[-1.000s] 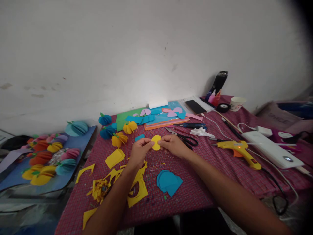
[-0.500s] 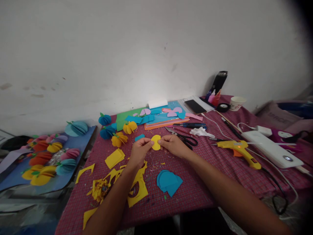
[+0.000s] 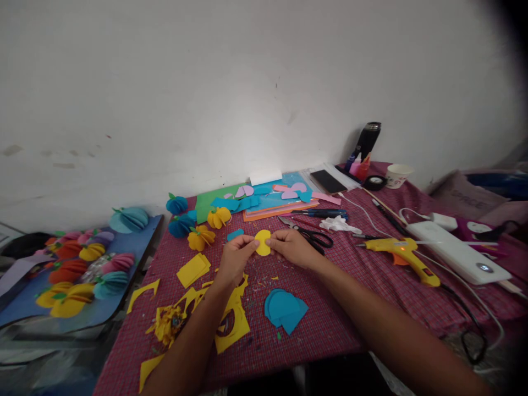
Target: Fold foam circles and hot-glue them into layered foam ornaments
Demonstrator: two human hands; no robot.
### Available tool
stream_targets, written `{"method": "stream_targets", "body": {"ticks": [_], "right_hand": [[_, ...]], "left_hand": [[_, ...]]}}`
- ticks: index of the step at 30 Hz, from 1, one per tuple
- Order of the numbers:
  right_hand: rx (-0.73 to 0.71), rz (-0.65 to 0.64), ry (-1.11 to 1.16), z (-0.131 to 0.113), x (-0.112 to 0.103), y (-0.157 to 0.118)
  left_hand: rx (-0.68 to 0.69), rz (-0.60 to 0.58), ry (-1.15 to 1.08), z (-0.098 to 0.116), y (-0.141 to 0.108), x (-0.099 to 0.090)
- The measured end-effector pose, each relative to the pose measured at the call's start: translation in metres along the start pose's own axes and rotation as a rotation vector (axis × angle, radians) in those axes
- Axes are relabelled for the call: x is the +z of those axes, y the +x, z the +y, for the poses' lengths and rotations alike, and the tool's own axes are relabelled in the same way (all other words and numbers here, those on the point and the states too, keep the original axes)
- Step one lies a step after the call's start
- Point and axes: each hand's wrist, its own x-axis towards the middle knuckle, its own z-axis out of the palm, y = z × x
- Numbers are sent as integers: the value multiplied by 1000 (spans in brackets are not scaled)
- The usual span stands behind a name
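A small yellow paper circle [image 3: 263,243] is held flat above the table between both hands. My left hand [image 3: 239,256] pinches its left edge with thumb and fingers, and my right hand [image 3: 291,247] pinches the right edge. Just behind my right hand lie black-handled scissors [image 3: 315,237]. Nearer the table's front rest blue paper cutouts [image 3: 284,309], stacked and overlapping. Yellow paper offcuts [image 3: 235,327] with round holes lie partly hidden under my left forearm, beside a crumpled yellow paper bunch [image 3: 168,323]. A stack of yellow paper pieces [image 3: 193,269] sits to the left.
Yellow and blue paper pumpkins [image 3: 201,237] stand at the table's left; more fill a blue board [image 3: 20,305] beyond. Coloured sheets [image 3: 284,209] and a phone [image 3: 328,181] lie at the back. On the right are a glue gun [image 3: 396,250], a power bank [image 3: 457,253], cables and a paper cup [image 3: 398,176].
Both hands stay at nearly the same spot, still pinching the yellow circle. The view has shifted very slightly; nothing else has visibly moved.
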Motion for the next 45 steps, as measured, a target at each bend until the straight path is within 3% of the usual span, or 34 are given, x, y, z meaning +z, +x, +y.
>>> {"method": "stream_targets", "body": {"ticks": [12, 25, 33, 36, 39, 45], "right_hand": [[-12, -14, 10, 1, -1, 0], [18, 71, -32, -1, -4, 1], [81, 39, -72, 0, -14, -7], [148, 20, -184, 4, -23, -20], [209, -24, -460, 9, -33, -33], [230, -81, -764, 9, -40, -46]], "left_hand": [[7, 15, -4, -1, 0, 0], [15, -3, 38, 2, -2, 3], [34, -97, 151, 1, -8, 9], [142, -96, 226, 1, -12, 12], [256, -130, 317, 3, -19, 16], [204, -395, 399, 3, -27, 29]]}}
